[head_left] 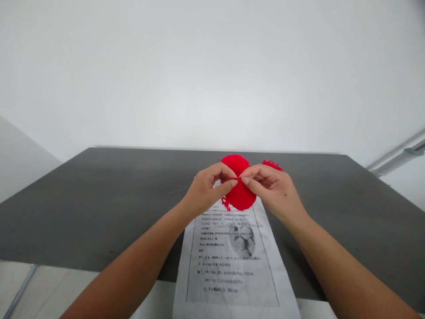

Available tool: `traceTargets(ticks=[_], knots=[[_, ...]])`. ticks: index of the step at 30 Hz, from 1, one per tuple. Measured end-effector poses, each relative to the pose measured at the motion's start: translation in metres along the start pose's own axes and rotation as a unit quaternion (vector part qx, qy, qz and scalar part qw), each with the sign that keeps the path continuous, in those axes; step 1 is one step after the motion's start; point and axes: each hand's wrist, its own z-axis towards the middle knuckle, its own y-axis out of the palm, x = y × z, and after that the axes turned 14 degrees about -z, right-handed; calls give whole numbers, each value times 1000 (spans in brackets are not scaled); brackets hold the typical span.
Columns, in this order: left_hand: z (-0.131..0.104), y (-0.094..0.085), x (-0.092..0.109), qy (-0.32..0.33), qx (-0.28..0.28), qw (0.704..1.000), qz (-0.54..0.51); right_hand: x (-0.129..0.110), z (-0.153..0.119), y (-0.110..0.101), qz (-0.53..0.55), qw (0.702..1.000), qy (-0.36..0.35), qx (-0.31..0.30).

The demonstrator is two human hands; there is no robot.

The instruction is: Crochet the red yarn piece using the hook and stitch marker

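A bright red piece (241, 197), fuzzy like yarn or felt, is held up between my two hands above a printed paper sheet. It shows a rounded lobe above and another below the fingertips. My left hand (212, 182) pinches its middle from the left with thumb and forefinger. From the right, my right hand (270, 185) pinches the same middle, the fingertips of both hands nearly touching. Small red curls hang at the lower left of the piece. Behind my right hand, more curly red yarn (272, 165) shows.
The printed sheet (212, 248), with text and a grey picture, lies on the dark grey table (116, 199) and hangs past its front edge. A white wall (206, 75) stands behind. At the far right is a metal pipe (398, 160).
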Motion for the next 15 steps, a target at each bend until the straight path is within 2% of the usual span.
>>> traceTargets(ticks=[5, 15], knots=[[0, -1, -1, -2, 0, 999, -33, -2, -1, -1, 9, 1000, -1, 6], [0, -1, -5, 28, 3, 1000, 12, 2, 0, 0, 21, 1000, 5, -3]])
